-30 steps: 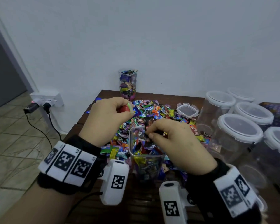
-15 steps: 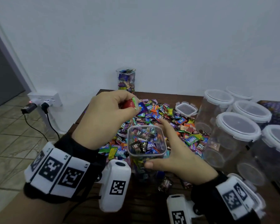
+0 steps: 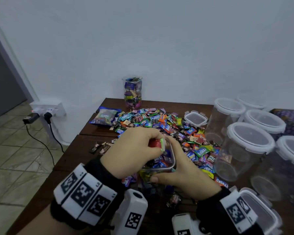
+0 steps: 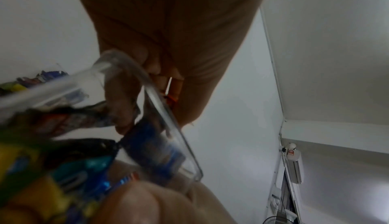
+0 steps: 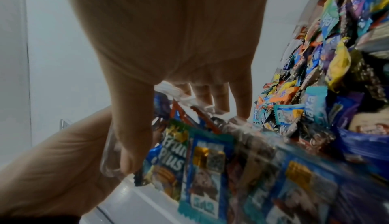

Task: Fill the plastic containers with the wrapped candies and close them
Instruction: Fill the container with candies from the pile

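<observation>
Progress check, landmark = square clear container (image 3: 166,164) at the near middle of the wooden table (image 3: 71,160).

- Right hand (image 3: 183,180) grips this container, thumb across its near wall, fingers wrapped round the far side. Contents reach close to the rim; still open, no lid on it.
- Left hand (image 3: 134,153) directly above its mouth, fingers and thumb pinching a small bunch of wrapped candies, one red with a pale green edge (image 3: 157,144). Judged: last top-up before closing.
- Behind the container: loose candy pile (image 3: 159,121), still large. Small square clip lid (image 3: 195,118) at the pile's far right, likely meant for this container.
- Far behind, against the wall: another filled container (image 3: 133,92); lid cannot be made out.
- Right of the container: group of round lidded jars (image 3: 249,141), all looking empty.
- Blue candy bag (image 3: 104,117) behind-left.

Estimate: one or two containers filled, several jars and most of the pile outstanding.
</observation>
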The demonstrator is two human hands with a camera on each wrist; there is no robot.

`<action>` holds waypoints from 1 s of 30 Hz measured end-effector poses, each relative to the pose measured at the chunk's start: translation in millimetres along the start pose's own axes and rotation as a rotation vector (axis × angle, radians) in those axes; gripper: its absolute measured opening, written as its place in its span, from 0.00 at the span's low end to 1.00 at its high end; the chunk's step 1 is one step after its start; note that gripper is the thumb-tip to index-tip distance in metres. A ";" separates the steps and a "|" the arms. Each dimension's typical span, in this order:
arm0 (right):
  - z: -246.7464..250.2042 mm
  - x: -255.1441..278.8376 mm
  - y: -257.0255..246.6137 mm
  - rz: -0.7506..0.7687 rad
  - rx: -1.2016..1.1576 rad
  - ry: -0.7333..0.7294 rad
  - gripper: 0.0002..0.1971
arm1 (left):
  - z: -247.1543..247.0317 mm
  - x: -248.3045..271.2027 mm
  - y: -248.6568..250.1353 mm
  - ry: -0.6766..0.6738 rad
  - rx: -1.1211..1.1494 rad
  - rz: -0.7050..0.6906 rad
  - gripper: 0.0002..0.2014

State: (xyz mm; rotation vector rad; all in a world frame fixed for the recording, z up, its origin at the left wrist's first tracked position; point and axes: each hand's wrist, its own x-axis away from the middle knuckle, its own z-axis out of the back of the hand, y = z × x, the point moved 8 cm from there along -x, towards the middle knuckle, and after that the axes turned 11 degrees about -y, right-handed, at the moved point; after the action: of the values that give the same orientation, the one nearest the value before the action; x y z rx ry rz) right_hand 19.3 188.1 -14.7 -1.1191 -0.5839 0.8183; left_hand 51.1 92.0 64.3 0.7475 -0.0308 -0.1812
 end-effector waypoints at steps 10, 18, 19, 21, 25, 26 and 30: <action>-0.3 0.4 0.1 -0.011 0.043 0.003 0.61 | 9.0 3.6 -3.0 -0.015 0.041 0.020 0.08; 0.3 0.1 3.1 -0.010 -0.008 0.001 0.46 | 30.8 10.3 -2.5 0.168 0.158 -0.044 0.05; 0.5 0.1 2.9 -0.008 -0.017 -0.004 0.45 | 34.8 10.9 -5.2 0.195 0.166 -0.046 0.05; -0.1 0.1 1.2 -0.006 -0.031 -0.014 0.44 | 42.1 12.1 -13.3 0.232 0.176 -0.026 0.05; 1.0 -0.9 8.7 -0.020 -0.008 -0.013 0.51 | 54.9 14.9 -47.8 0.266 0.210 0.070 0.06; 1.0 -0.9 10.4 -0.034 0.019 -0.031 0.53 | 56.5 15.7 -59.0 0.268 0.198 0.110 0.05; 4.3 1.6 18.7 -0.132 0.255 -0.152 0.56 | 47.2 16.3 -101.8 0.165 0.089 0.296 0.03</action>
State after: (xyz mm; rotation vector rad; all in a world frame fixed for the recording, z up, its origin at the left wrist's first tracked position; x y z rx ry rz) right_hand 11.9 195.6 -30.8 -0.7829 -0.6528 0.8417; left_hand 47.3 -15.8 29.3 0.8349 0.0074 0.1648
